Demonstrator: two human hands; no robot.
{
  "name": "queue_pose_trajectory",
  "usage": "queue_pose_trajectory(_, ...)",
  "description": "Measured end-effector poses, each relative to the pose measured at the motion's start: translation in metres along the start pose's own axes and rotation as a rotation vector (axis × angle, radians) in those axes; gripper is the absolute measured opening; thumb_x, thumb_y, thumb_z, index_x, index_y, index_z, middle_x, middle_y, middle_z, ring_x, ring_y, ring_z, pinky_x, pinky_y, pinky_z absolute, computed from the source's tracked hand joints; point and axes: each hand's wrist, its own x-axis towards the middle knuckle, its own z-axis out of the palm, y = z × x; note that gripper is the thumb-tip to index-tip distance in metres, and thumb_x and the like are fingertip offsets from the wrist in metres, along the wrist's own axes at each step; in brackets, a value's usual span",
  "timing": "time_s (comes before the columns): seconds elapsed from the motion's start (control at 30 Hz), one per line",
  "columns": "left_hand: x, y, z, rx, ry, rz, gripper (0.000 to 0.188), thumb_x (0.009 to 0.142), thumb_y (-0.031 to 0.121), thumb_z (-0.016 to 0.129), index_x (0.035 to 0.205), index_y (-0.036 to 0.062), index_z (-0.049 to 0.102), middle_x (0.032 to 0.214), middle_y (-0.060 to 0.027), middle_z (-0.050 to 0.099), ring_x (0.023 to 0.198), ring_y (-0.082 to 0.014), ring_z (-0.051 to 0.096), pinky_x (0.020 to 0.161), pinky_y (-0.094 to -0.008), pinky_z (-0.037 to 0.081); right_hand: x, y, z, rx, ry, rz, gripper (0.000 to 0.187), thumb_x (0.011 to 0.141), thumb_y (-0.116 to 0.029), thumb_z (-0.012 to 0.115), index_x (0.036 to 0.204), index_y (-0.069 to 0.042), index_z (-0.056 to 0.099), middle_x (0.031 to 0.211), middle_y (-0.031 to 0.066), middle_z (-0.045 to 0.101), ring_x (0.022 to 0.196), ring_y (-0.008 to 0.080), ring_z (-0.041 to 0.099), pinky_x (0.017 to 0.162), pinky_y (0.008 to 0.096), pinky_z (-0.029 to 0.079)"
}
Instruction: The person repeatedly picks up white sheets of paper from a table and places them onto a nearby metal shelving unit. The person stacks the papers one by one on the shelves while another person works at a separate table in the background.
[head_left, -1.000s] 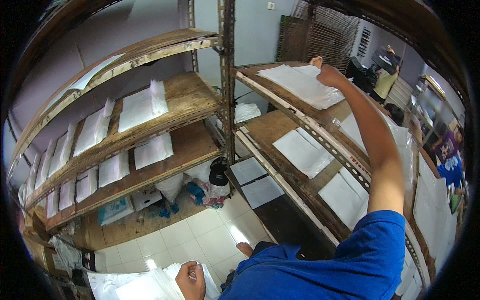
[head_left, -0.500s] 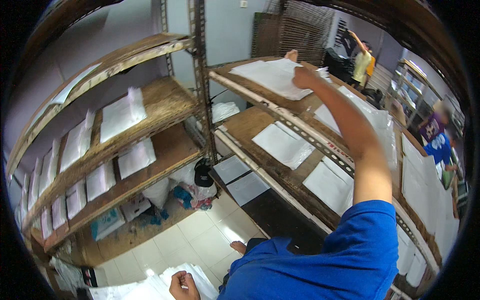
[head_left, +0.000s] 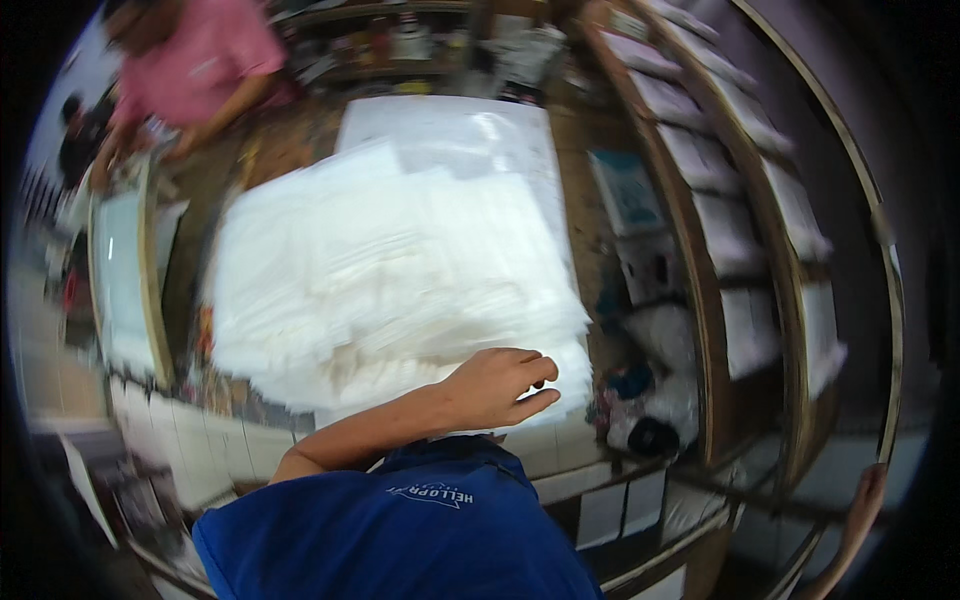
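Observation:
My left hand (head_left: 505,388) reaches across in front of my body, over the near edge of a spread pile of thin white sheets (head_left: 390,250). Its fingers are bent, the thumb stands apart from them, and nothing lies between. Whether the hand touches the sheets I cannot tell. At the far lower right, my right hand (head_left: 872,488) is up against the end of a long shelf edge (head_left: 893,370). It is small and smeared there, so its finger shape is unclear.
Wooden shelves with flat white packs (head_left: 735,235) stand on the right. Beyond the pile lies a clear plastic sheet (head_left: 450,120). At the far left a person in a pink shirt (head_left: 215,65) works beside a framed screen (head_left: 122,265). Bags (head_left: 665,345) and a dark cap (head_left: 652,437) lie below the shelves.
My view has swung left from the shelves to the pile of white sheets. My right arm, stretched over an upper shelf before, is now at the lower right. My left hand's fingers have loosened.

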Motion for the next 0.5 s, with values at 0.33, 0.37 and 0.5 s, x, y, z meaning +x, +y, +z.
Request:
queue_pose_trajectory(0.33, -0.074, -0.021, -0.071, 0.193, 0.473, -0.314, 0.018, 0.087, 0.02, 0.064, 0.092, 0.0033, 0.062, 0.083, -0.0108, 0.062, 0.069, -0.0234, 0.065, 0.061, -0.0334, 0.051, 0.012, -0.396, 0.12, 0.742, -0.602, -0.417, 0.011, 0.094, -0.01, 0.05, 0.089, -0.001, 0.053, 0.075, 0.004, 0.051, 0.074, 0.0101, 0.047, 0.066, 0.0258, 0.04)
queue_pose_trajectory(0.37, -0.079, -0.021, -0.078, 0.203, 0.492, -0.344, 0.018, 0.087, 0.02, 0.064, 0.092, 0.0032, 0.062, 0.084, -0.0106, 0.062, 0.069, -0.0235, 0.065, 0.061, -0.0336, 0.051, 0.009, -0.393, 0.15, 0.811, -0.585, -0.409, 0.011, 0.094, -0.011, 0.05, 0.089, -0.001, 0.053, 0.077, 0.0022, 0.05, 0.075, 0.0083, 0.045, 0.068, 0.0236, 0.039)
queue_pose_trajectory(0.5, -0.087, -0.03, -0.082, 0.244, 0.508, -0.37, 0.019, 0.087, 0.019, 0.064, 0.095, 0.0027, 0.063, 0.088, -0.0104, 0.061, 0.071, -0.0236, 0.064, 0.063, -0.0343, 0.05, -0.032, -0.407, 0.233, 1.26, -0.702, -0.122, 0.013, 0.095, -0.021, 0.054, 0.089, -0.009, 0.054, 0.076, -0.0048, 0.046, 0.067, 0.0034, 0.04, 0.057, 0.0195, 0.033)
